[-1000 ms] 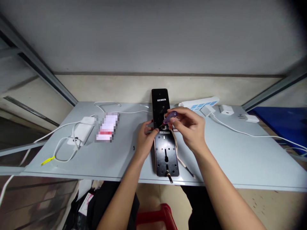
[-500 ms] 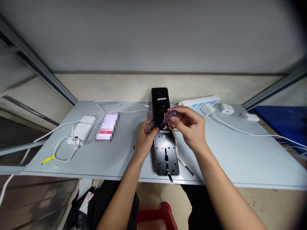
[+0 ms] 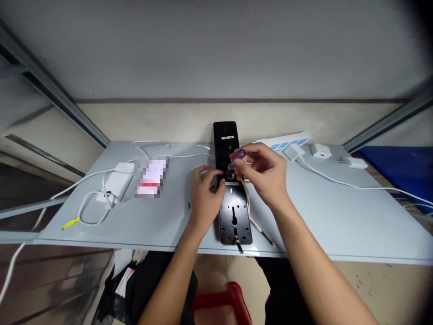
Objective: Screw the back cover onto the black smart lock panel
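A long black panel [image 3: 233, 198], resembling the back plate of a door lock, lies lengthwise before me with white labels, screw holes and a slot. My right hand [image 3: 265, 174] grips a small screwdriver by its purple translucent handle [image 3: 238, 158], tilted with its tip toward a round opening in the panel's middle. On the left edge of the panel, my left hand [image 3: 208, 194] has thumb and index finger brought close together beside the screwdriver's tip; what lies between them is too small to tell. A metal post [image 3: 238, 243] sticks out at the near end.
A phone with a blurred screen [image 3: 152, 176] and a white power bank with cable [image 3: 117, 180] lie left on the grey table [image 3: 318, 221]. A white power strip [image 3: 284, 142] and chargers [image 3: 320, 151] stand at the back right. Tiny dark screws [image 3: 189, 205] lie left of the panel.
My left hand has shifted from holding the panel's edge to reaching over it, its index finger drawn toward the thumb. The screwdriver is slightly more upright and has moved a little to the left.
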### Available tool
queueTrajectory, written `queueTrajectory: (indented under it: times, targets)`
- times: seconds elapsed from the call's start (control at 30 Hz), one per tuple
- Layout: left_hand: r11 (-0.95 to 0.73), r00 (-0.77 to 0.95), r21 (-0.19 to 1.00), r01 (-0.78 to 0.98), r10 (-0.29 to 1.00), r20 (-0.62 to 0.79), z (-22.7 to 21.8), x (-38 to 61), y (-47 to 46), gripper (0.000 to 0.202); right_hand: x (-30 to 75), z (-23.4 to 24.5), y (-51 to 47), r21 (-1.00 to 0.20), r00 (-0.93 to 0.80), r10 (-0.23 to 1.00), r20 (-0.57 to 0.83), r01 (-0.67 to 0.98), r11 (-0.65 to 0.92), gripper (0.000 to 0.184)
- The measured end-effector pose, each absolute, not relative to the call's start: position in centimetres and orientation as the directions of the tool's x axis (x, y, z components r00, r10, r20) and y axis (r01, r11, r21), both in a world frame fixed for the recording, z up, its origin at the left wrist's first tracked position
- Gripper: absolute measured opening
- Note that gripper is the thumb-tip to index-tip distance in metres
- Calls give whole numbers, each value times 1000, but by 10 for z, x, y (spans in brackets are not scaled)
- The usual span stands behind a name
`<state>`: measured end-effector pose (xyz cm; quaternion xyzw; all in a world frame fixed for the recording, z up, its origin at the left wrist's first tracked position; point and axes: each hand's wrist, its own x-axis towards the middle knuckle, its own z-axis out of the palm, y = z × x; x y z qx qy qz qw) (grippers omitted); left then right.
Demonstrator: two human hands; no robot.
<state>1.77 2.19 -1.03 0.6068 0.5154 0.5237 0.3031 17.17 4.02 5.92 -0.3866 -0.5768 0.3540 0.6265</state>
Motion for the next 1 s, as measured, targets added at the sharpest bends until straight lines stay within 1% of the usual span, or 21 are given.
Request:
queueTrajectory:
  times: [0.13,0.33,0.53,0.67,0.87,1.0]
  targets:
    - [-288,-68,898,333,942,327,-11,19,23,16,172,60,42,-902,88,899,428,-12,431,28]
    - [-299,-86,899,320,936,342,-10,23,25,12,168,63,47,-914,101,912,398,-37,403,43]
    - [-287,-122,905,314,933,338,-7,25,26,14,172,65,44,-889,22,889,456,-31,457,33]
    - [-284,-130,904,319,932,339,-6,27,27,16,175,66,39,-898,10,898,439,-1,439,28]
    - [-302,-142,892,337,920,366,-9,29,28,17,167,65,39,-902,17,906,424,-80,424,32]
    - [-287,-145,894,343,924,353,-9,30,28,18,168,67,37,-905,0,906,422,-58,422,27]
